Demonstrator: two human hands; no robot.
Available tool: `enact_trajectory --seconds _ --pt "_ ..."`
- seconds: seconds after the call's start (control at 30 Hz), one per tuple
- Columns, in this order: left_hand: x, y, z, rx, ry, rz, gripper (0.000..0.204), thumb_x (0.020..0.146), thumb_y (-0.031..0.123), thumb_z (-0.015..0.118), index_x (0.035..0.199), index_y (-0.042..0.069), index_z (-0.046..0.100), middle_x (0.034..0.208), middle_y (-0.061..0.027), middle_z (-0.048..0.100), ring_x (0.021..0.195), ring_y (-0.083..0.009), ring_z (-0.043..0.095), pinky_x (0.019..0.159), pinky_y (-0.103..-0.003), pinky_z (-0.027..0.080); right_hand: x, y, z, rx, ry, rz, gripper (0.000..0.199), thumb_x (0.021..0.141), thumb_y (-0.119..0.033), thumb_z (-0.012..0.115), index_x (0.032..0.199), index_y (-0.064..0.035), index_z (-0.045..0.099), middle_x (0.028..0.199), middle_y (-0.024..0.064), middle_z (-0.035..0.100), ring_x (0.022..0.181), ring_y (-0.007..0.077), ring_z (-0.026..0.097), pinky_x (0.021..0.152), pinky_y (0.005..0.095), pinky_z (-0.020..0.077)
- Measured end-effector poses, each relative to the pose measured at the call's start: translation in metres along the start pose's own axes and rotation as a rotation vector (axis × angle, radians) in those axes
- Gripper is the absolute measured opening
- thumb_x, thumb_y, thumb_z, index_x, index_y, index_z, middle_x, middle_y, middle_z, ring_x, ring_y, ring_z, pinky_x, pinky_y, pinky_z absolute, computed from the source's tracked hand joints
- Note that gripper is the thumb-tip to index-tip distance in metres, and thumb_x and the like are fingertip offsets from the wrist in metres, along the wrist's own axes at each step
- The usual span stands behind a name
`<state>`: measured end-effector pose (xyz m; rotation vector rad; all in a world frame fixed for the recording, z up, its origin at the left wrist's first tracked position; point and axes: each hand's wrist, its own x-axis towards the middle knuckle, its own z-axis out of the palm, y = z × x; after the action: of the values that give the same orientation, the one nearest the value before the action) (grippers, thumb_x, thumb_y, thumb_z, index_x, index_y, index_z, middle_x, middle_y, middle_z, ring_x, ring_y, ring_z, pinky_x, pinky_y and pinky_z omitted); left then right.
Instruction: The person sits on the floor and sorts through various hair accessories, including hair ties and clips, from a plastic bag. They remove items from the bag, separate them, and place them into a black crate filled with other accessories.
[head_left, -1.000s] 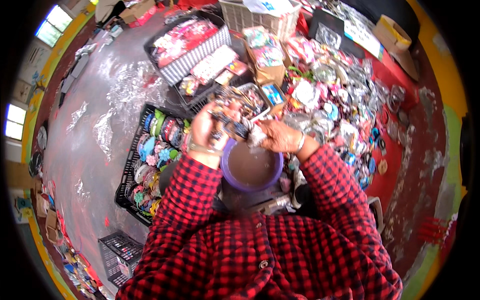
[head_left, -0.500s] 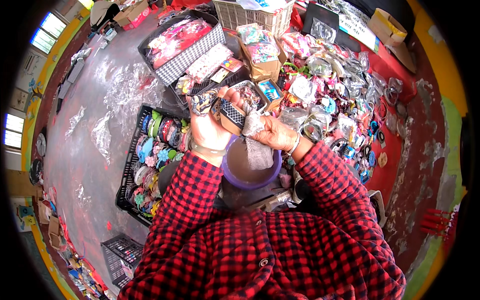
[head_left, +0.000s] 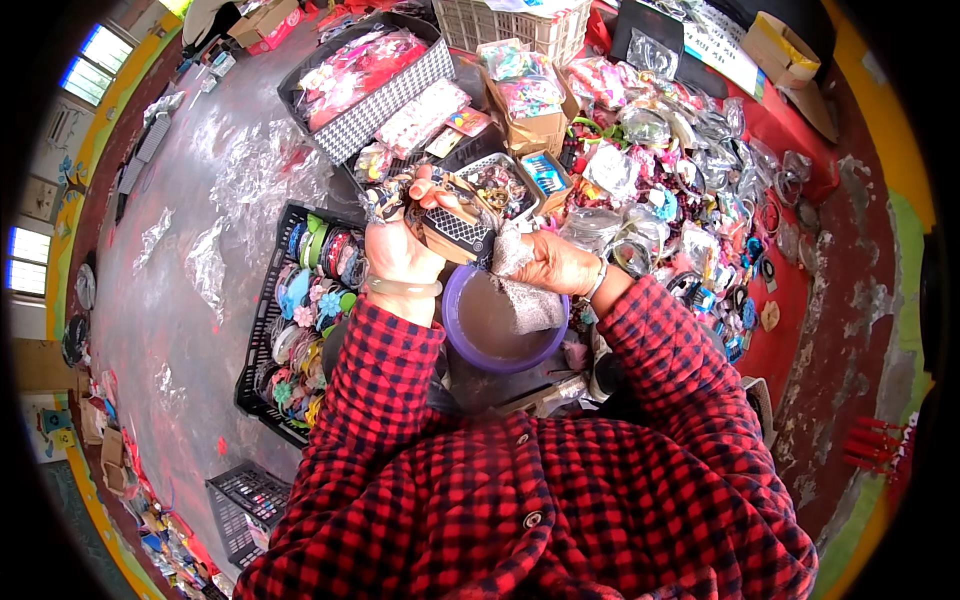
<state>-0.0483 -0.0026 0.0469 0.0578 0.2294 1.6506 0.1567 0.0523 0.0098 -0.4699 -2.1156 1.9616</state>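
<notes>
At far left, a black plastic crate (head_left: 262, 330) on the grey floor (head_left: 180, 180) holds rows of coloured hair accessories. Just right of it, the left hand (head_left: 398, 252) is raised above a purple bowl (head_left: 497, 325), fingers closed around a bundle of hair bows; the front one is a black-and-white checked bow (head_left: 458, 228). A pale bangle (head_left: 402, 288) sits on the left wrist. The purple bowl lies between the two forearms, close to the chest. The right hand (head_left: 553, 262) is closed on a crumpled clear plastic bag (head_left: 522, 290) that hangs down into the bowl, touching its inner wall. Further right, a red cloth (head_left: 790, 300) carries a dense spread of bagged accessories (head_left: 680, 190). Both sleeves are red-and-black plaid.
</notes>
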Motion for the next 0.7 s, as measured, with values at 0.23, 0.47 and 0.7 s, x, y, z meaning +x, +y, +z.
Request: enact_trajectory --seconds 0.23,0.47,0.7 --pt "0.005 0.01 -0.007 -0.047 -0.061 0.015 0.034 0.089 0.019 0.049 0.105 -0.011 0.05 0.07 -0.0031 0.05 0.067 -0.0147 0.048 0.072 -0.03 0.044 -0.004 0.005 -0.007 -0.004 -0.013 -0.03 0.021 0.085 -0.017 0.059 0.1 -0.0027 0.06 0.083 0.0014 0.062 0.079 0.0074 0.052 0.074 0.0267 0.0451" --pt "0.005 0.022 -0.001 -0.024 -0.076 0.14 0.026 0.087 0.02 0.047 0.091 -0.004 0.056 0.077 -0.0077 0.055 0.073 -0.0194 0.054 0.079 -0.034 0.047 -0.011 0.026 -0.054 -0.212 0.363 0.423 0.034 0.087 -0.026 0.057 0.111 -0.0024 0.056 0.091 0.0059 0.062 0.08 0.0137 0.058 0.071 0.0281 0.0479" --pt "-0.001 0.003 -0.003 0.12 -0.069 0.117 0.032 0.084 0.024 0.047 0.106 0.001 0.055 0.092 -0.0111 0.059 0.087 -0.0238 0.054 0.086 -0.041 0.042 -0.02 -0.024 -0.064 0.82 0.466 -0.07 0.029 0.086 -0.015 0.057 0.109 0.0016 0.054 0.098 0.01 0.061 0.088 0.021 0.06 0.082 0.033 0.0481"
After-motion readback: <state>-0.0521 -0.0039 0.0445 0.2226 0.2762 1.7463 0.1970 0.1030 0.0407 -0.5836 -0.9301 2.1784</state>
